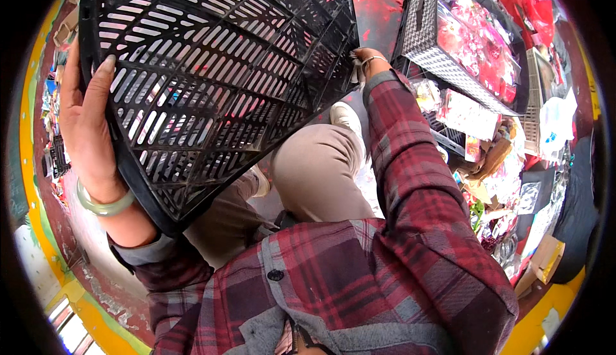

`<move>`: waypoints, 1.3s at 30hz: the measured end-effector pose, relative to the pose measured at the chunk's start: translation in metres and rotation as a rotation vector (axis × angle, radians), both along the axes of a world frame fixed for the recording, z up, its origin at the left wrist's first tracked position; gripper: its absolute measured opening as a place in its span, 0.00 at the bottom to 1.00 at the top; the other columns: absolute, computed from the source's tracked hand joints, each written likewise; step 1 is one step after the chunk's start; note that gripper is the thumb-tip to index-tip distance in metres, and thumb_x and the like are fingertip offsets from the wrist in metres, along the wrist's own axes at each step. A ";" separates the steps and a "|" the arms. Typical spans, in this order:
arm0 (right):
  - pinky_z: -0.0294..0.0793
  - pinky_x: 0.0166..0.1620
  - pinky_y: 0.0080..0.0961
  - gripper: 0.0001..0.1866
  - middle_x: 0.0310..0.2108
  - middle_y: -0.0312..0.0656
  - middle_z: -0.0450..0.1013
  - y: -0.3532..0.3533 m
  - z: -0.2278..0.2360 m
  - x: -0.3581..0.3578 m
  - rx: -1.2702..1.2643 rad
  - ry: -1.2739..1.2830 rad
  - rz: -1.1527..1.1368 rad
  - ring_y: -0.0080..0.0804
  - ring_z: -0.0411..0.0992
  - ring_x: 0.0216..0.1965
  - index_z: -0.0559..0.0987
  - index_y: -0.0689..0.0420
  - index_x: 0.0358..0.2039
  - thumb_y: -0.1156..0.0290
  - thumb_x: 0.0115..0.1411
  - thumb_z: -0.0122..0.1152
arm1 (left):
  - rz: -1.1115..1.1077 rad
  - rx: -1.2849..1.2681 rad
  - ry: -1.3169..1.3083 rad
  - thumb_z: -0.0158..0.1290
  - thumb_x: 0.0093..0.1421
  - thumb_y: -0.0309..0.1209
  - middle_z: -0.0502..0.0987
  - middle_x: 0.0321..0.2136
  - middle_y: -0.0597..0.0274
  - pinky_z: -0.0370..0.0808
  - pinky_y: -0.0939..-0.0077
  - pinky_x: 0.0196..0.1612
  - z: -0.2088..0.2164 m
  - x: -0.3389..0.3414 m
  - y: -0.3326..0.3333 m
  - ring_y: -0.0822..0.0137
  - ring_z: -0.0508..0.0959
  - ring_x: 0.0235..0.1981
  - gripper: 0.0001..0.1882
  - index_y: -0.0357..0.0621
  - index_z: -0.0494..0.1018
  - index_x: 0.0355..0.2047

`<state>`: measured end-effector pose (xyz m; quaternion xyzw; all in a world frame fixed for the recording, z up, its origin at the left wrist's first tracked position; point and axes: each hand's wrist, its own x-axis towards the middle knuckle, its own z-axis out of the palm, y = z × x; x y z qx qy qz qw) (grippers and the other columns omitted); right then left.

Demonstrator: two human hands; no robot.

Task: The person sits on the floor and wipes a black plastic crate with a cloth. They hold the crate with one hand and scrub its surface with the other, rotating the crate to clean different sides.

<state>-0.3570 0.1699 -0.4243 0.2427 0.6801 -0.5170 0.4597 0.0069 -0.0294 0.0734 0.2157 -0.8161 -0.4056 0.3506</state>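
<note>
Black slatted crate (218, 72), empty, tilted up in front of the chest, gripped at both sides: left hand (86, 124) wrapped flat around the near rim (thumb over the slats), right hand (367, 60) closed on the far edge, mostly hidden. Best kept level, both grips firm, clear of the knees. Beside it, at right, a second crate (443, 66) full of pink packets; below that, loose wrappers and cardboard (507, 181) crowding the red floor (378, 15).

Left hand (86, 121) raised, fingers spread flat, thumb hooked forward, pale green bangle (102, 206) on wrist. Right hand (366, 58) outstretched, mostly hidden beyond red plaid sleeve (410, 181).
</note>
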 end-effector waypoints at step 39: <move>0.70 0.34 0.26 0.15 0.29 0.39 0.73 0.039 0.140 0.140 -0.175 0.349 0.563 0.29 0.70 0.31 0.76 0.60 0.37 0.70 0.48 0.57 | -0.063 0.075 0.083 0.47 0.59 0.19 0.71 0.48 0.57 0.67 0.81 0.50 0.003 0.015 0.002 0.72 0.72 0.45 0.25 0.30 0.58 0.58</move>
